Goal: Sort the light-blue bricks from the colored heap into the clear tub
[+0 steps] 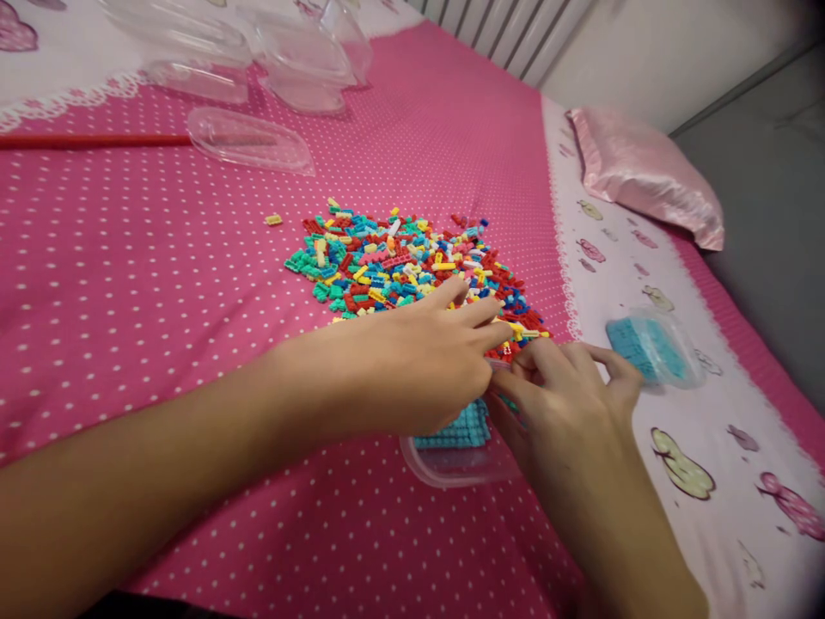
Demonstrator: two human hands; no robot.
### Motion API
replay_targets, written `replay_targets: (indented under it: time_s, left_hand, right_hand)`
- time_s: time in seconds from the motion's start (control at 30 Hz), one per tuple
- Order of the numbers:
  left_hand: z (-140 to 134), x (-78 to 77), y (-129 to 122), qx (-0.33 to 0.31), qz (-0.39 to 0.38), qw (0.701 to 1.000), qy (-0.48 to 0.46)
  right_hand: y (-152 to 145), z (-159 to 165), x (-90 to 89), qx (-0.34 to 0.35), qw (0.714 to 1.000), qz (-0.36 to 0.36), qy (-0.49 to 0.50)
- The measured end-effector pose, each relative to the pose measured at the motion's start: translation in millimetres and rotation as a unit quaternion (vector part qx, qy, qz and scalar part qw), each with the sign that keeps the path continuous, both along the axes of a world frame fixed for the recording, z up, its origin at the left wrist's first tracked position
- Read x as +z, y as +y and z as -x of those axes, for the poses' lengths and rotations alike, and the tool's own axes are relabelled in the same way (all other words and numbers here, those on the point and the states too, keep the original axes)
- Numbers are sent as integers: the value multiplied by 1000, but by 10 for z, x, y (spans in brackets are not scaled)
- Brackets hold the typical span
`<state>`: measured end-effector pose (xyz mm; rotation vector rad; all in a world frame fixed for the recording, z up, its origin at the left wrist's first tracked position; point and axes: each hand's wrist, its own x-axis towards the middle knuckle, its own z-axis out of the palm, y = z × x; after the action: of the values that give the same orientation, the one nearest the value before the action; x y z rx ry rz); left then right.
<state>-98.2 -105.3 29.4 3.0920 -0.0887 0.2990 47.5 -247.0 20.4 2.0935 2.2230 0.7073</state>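
My left hand (431, 361) reaches in from the left, palm down, over the near edge of a pile of small coloured building bricks (387, 266). Three of its fingers stretch out apart, while the index finger bends down towards my right hand; the thumb is hidden. My right hand (567, 387) has its fingers curled, with thumb and index drawn together close to the left fingertips. Whatever lies between the fingertips is too covered to make out. Beneath both hands sits a clear plastic container (444, 473) holding turquoise bricks (457, 427) joined in a block.
Another clear container (657, 348) with turquoise bricks stands at the right. Several transparent plastic pieces (296, 60) lie at the back left, near a clear lid-like piece (251, 140) and a red stick (96, 141). A pink pillow (644, 172) rests on the dotted bedspread (129, 301).
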Motion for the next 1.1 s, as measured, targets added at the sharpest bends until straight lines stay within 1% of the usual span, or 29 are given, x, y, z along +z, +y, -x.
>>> replay_targets:
  time_s: [0.13, 0.23, 0.3, 0.4, 0.53, 0.63, 0.7, 0.77, 0.97, 1.1]
  left_hand:
    - [0, 21, 2, -15, -1, 1000, -18]
    - [2, 11, 17, -24, -7, 999, -36]
    - [-2, 19, 28, -26, -8, 999, -43]
    - [-18, 72, 31, -18, -9, 999, -46]
    - [-62, 138, 12, 3, -8, 999, -50]
    - [-102, 105, -5, 16, -8, 995, -96]
    - [-125, 57, -11, 20, -13, 991, -130]
    - [-139, 19, -10, 20, -16, 990, -141]
    - [-156, 25, -1, 37, 4, 994, -105]
    - [-168, 15, -12, 40, 10, 993, -113]
  right_hand:
    - [-39, -92, 38, 19, 1000, -11, 14]
    - [-60, -134, 62, 44, 997, 2, 69]
    - [-62, -109, 76, 25, 992, 18, 124]
    - [-51, -38, 105, -18, 978, 25, 207]
    - [-27, -33, 155, -17, 956, 30, 290]
    - [-3, -83, 175, -15, 946, 41, 320]
    - [6, -108, 173, -15, 943, 49, 330]
    - [6, -119, 163, -17, 943, 47, 329]
    - [-18, -108, 123, 3, 960, 0, 279]
    - [2, -52, 107, -14, 972, -38, 230]
